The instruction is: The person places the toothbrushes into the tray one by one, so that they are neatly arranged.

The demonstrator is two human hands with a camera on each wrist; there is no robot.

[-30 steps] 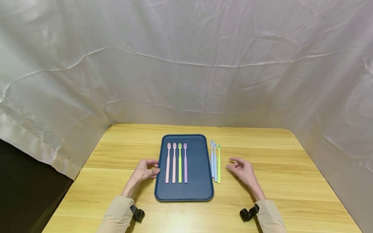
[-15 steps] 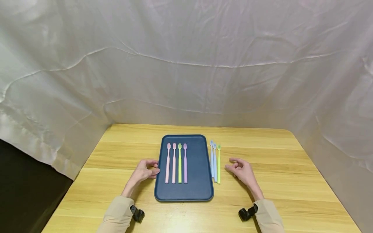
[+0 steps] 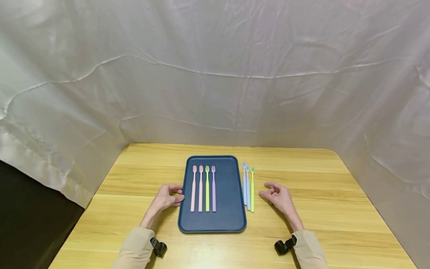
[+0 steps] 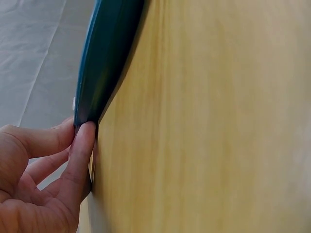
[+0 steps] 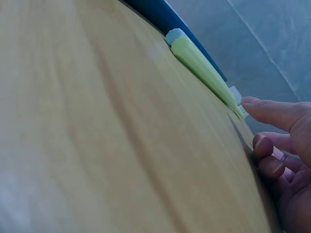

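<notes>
A dark blue tray (image 3: 228, 220) lies on the table, carrying two pink toothbrushes (image 3: 193, 190), a green toothbrush (image 3: 207, 190) and a purple toothbrush (image 3: 214, 190) side by side. My left hand (image 3: 166, 198) holds the tray's left rim; in the left wrist view its thumb and finger meet around the tray (image 4: 104, 63) edge. Just right of the tray are two light blue toothbrushes (image 3: 248, 192) and another green toothbrush (image 3: 252, 192). My right hand (image 3: 280, 198) stays beside that green one, apart from it, fingers loosely bent and holding nothing. The right wrist view shows this green toothbrush (image 5: 201, 68) close up.
The wooden table (image 3: 336, 209) extends to both sides and in front of the tray. Grey-white cloth (image 3: 215, 93) hangs behind and at the sides. Black wrist cameras (image 3: 159, 248) sit by both sleeves.
My right hand has shifted very slightly left, toward the green toothbrush outside the tray. The left hand, tray and toothbrushes look unchanged.
</notes>
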